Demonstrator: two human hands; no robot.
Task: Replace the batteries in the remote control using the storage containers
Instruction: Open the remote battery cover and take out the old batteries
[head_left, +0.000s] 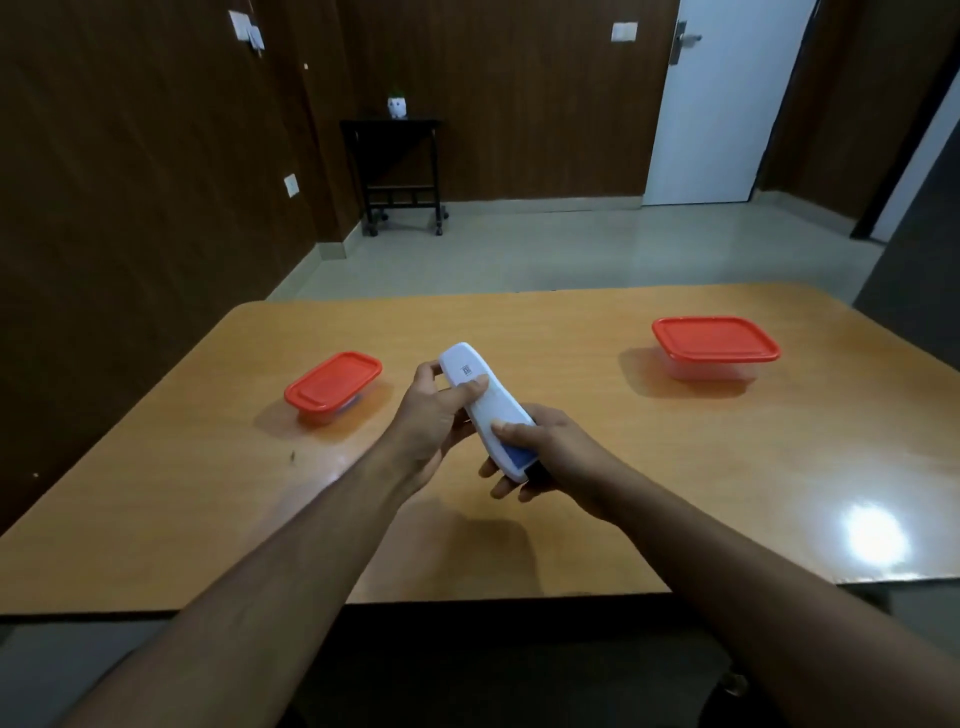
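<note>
I hold a white remote control (480, 402) above the middle of the wooden table (597, 467), its back side with a small code sticker facing up. My left hand (439, 415) grips its upper half, thumb across the back. My right hand (540, 452) grips its lower end, thumb pressed on the back cover; a blue patch shows just below that thumb. A small clear container with a red lid (332, 387) stands to the left, lid on. A larger clear container with a red lid (716, 345) stands at the right, also closed. No batteries are visible.
The table's near edge runs just below my forearms. Beyond the far edge lies a pale floor with a small black side table (400, 171) against a dark wood wall, and a white door (722, 104) at the back right.
</note>
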